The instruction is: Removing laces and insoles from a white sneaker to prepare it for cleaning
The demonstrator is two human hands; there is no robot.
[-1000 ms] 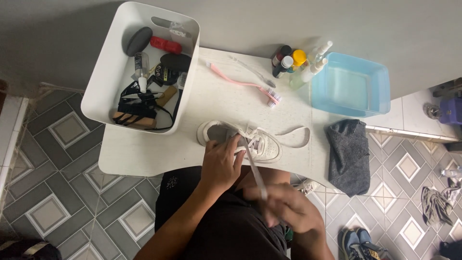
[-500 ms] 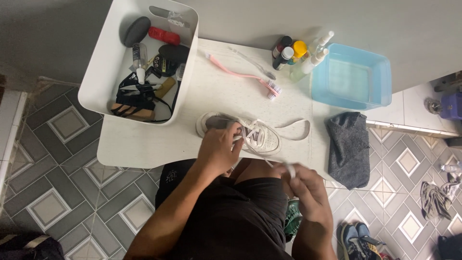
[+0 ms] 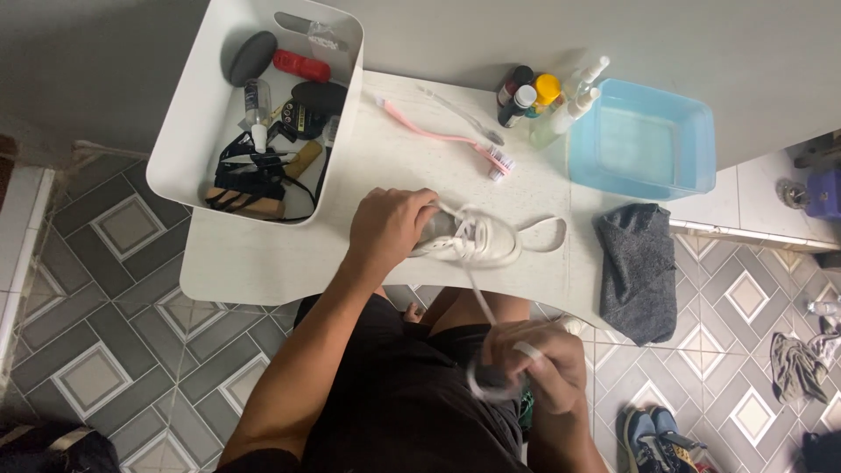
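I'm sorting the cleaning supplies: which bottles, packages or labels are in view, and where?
Cluster of small bottles: table's far edge beside the blue plastic basin; dark, yellow and white caps.
Clear spray bottle: leaning against the basin.
Small clear bottle: inside the white storage bin.
Red tube: bin's far end.

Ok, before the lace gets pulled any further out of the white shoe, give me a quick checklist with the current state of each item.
1. Left hand pins the white shoe on the table: ok, it grips the heel end.
2. Right hand has the lace: ok, lace runs from the shoe down to it, wrapped around the fingers.
3. Lace free of snags on the way: cannot tell, partly blurred.
4. Shoe clear of the blue basin: ok, apart.
5. Pink toothbrush out of the way: ok, lies behind the shoe, not touching.
6. Grey cloth stable: not ok, hangs over the table edge.
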